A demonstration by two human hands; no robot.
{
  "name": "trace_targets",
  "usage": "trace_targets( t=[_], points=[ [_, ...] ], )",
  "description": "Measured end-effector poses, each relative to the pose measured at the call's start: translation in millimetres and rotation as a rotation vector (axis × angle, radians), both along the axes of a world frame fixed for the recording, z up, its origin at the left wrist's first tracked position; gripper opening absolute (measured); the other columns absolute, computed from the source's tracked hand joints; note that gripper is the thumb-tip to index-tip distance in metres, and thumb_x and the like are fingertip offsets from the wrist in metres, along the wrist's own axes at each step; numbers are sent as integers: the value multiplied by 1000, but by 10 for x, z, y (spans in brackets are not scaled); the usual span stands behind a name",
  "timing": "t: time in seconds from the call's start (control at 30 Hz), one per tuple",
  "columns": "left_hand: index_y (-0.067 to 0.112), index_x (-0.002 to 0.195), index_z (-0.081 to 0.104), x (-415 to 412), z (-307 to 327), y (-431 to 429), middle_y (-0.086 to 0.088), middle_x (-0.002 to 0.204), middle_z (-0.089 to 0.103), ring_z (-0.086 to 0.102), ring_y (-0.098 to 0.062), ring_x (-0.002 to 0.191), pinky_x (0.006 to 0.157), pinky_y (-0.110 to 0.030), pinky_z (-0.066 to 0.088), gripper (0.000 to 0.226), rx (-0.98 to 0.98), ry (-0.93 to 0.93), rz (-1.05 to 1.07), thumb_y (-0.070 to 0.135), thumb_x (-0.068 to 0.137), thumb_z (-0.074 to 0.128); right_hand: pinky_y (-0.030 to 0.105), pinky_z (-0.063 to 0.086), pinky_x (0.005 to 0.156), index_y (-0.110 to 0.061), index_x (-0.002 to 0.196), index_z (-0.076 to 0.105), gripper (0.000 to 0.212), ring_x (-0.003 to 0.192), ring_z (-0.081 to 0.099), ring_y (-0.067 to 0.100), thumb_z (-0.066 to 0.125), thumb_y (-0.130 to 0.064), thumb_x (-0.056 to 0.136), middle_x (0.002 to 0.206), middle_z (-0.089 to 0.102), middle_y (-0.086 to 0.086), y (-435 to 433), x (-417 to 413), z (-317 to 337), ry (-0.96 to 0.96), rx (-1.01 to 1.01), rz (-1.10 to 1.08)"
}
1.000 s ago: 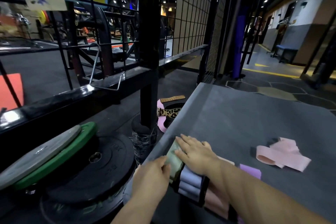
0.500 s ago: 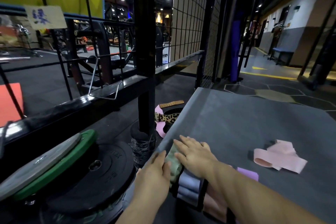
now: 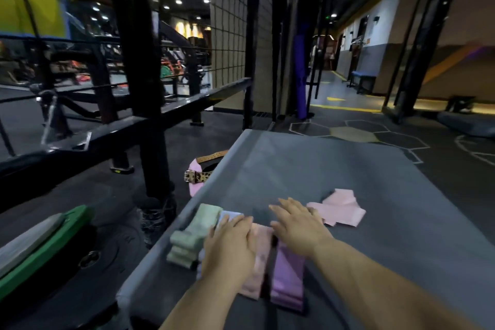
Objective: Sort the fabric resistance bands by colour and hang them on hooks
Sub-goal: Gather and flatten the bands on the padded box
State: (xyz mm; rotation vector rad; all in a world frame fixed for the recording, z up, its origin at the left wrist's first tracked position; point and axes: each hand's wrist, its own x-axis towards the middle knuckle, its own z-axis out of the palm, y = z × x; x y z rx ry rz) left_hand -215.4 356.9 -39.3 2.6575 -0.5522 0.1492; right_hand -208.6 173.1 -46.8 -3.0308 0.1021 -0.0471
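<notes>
Folded fabric bands lie in a row near the left front edge of a grey table: a green stack, a pale lilac-blue stack, a pink stack and a purple stack. My left hand rests flat, fingers straight, on the lilac-blue and pink stacks. My right hand lies flat with fingers spread, over the top of the purple stack. A loose pink band lies crumpled just right of my right hand. No hook is clearly in sight.
A black steel rack with wire mesh stands left of the table. Weight plates lie on the floor at lower left. A leopard-print belt with pink parts lies on the floor beside the table edge. A corridor opens at right.
Both hands moved right, off the green stack: the left now lies on the lilac-blue and pink stacks, the right over the purple one. The camera swung right and the stacks are uncovered.
</notes>
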Motion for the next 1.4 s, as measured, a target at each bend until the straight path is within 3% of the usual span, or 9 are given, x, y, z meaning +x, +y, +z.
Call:
trace_targets(
  t=[0.13,0.23,0.4,0.6,0.7,0.8,0.97,1.23,1.4],
  points=[
    [32,143,41,-146,24,-453,12,152,36,25,-13,144,114,-26,15,46,51,5,-149,41,103,22,41,18,114,-34,144,35,43,146,15,11,32,-39,102,157,24,-9,-516,-395,-68,-103,63,-149],
    [29,131,55,-259,20,-742,9,140,51,40,-16,134,110,-23,22,77,6,43,-247,55,80,3,39,21,112,-33,144,34,43,142,23,14,35,-38,102,154,27,-9,-824,-656,-141,-163,110,-294],
    [28,109,62,-243,-139,-1041,11,114,64,54,-15,109,93,-28,39,27,7,46,-279,37,95,41,44,26,112,-29,145,31,49,141,26,24,40,-45,99,156,24,0,-1184,-745,-301,-223,250,-509],
    [22,99,58,-210,-195,-1113,-1,102,65,59,-24,95,80,-30,43,22,-26,121,-251,38,94,45,46,25,111,-36,150,23,59,141,32,28,39,-55,97,157,30,2,-1367,-422,-291,-110,310,-582],
    [28,112,62,-198,-186,-1121,6,110,67,59,-21,103,90,-29,45,26,-36,151,-243,39,95,46,39,34,94,-29,116,55,35,117,50,24,44,-54,94,123,58,-2,-1391,-310,-284,-116,265,-573],
    [33,123,58,-199,-158,-1135,11,123,62,56,-17,114,98,-28,42,32,-46,170,-232,42,95,48,33,33,76,-21,79,51,29,91,54,26,45,-43,97,92,57,0,-1362,-346,-279,-172,323,-544],
    [33,140,44,-306,-26,-1192,7,142,50,45,-17,129,104,-26,34,45,-54,165,-244,43,96,49,28,37,76,-23,116,60,22,102,60,27,56,-31,96,105,66,2,-1289,-634,-191,-290,549,-477],
    [26,151,24,-482,4,-1316,5,156,28,31,-16,141,111,-25,25,67,-128,138,-347,39,93,56,22,43,65,-20,92,57,10,76,54,13,66,-22,90,80,60,-8,-1255,-1376,-78,-233,686,-401],
    [36,153,10,-663,-58,-1475,14,161,10,6,-15,148,119,-40,16,74,67,132,-529,39,94,55,37,58,84,-27,107,59,23,94,69,16,70,-20,87,99,71,-1,-1397,-1985,-15,-129,928,-364]
  ],
)
